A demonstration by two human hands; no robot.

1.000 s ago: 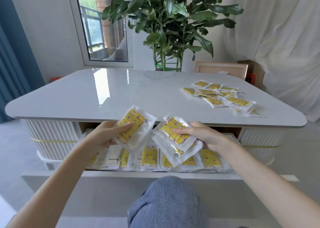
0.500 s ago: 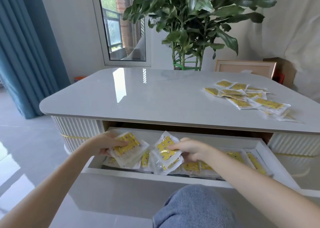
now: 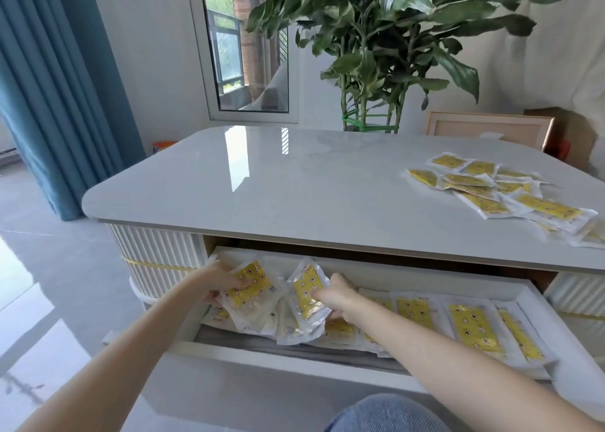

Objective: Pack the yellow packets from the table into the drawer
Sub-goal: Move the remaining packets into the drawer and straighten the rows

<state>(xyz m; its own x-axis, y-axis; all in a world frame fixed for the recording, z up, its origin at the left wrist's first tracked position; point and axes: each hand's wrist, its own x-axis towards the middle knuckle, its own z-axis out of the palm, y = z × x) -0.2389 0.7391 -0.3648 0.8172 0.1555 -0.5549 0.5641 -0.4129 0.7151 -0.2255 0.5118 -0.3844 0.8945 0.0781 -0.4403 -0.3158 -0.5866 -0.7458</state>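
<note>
Hands (image 3: 220, 282) (image 3: 339, 297) grip yellow packets (image 3: 252, 284) (clear-edged, patterned).

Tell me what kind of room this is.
Most likely a home living room: a low glossy table with an open drawer, a big leafy houseplant by the window, and blue curtains.

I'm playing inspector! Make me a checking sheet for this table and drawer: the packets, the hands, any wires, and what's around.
Surface: glossy grey table top; drawer pulled open beneath.
Job's things: loose packets piled on the table's right; packed packets lying inside the drawer.
Clutter: nothing seen.
Hands: left hand grips left packet, right hand grips right packet, both over the drawer's left end.
Cables: nothing seen.
Surroundings: plant, window, blue curtain, wooden frame.
</note>
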